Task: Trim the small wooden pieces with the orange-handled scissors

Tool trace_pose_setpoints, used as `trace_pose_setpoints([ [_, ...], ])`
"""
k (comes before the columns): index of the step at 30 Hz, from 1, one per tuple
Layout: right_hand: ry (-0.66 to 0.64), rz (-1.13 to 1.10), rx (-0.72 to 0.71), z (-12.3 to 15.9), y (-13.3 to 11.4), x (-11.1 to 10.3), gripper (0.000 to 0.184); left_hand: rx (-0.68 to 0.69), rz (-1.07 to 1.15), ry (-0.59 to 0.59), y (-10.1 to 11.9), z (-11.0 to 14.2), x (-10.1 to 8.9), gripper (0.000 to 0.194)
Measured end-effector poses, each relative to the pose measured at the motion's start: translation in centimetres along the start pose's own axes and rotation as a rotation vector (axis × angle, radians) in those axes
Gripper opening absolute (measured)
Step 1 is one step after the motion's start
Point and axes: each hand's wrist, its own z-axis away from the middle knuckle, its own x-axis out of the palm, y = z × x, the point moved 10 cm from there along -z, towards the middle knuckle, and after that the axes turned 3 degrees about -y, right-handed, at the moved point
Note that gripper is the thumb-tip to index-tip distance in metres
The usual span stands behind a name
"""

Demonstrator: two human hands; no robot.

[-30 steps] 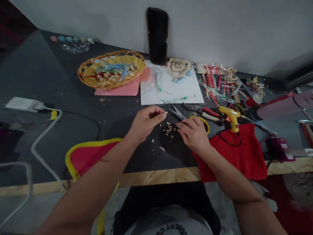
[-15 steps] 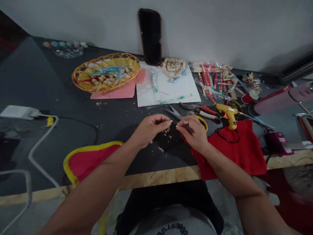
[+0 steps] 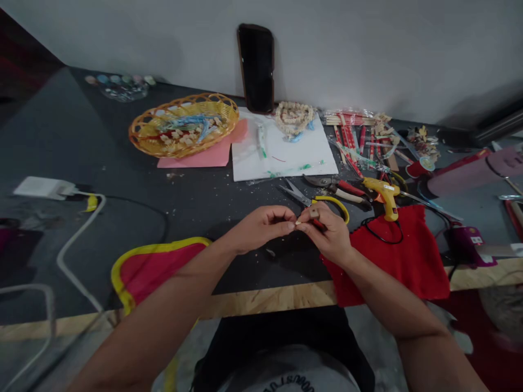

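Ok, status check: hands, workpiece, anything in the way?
Right hand pinches small pale piece. Left hand close against it, hold unclear. Scissors just beyond right hand.

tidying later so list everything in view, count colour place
table: 1, dark grey, centre
phone: 1, black, back centre
basket: 1, tan, back left
paper: 1, pink, under basket
board: 1, white, back centre
beads: many, cream, on board
jars: about six, pastel, back left
sticks: several, mostly red, back right
spool: 1, red, right
bottle: 1, pink, far right
box: 1, purple, far right
scissors: 1, yellow handle, centre
pruners: 1, red-and-white grips, beside scissors
cloth: 1, red, front right
glue gun: 1, yellow, by cloth
charger: 1, white, left
cable: count unclear, white, left
panel: 1, pink, front left
pieces: count unclear, cream, centre
left hand: 1, bare, at pieces
right hand: 1, bare, at pieces
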Motion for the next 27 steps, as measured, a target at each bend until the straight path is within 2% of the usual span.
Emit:
trace_pose_setpoints([
  [9, -0.052, 0.029, -0.047, -0.2, -0.6, 0.0, 0.008, 0.01, -0.024, 0.001, 0.4, 0.2, -0.1, 0.029],
  [21, -0.114, 0.099, -0.097, -0.2, -0.9, 0.4, 0.008, 0.037, -0.192, -0.005, 0.6, 0.1, -0.3, 0.032],
  [27, -0.173, 0.019, -0.126, 0.1, -1.0, 1.0, 0.01, -0.03, -0.164, -0.128, -0.4, 0.4, 0.3, 0.031],
])
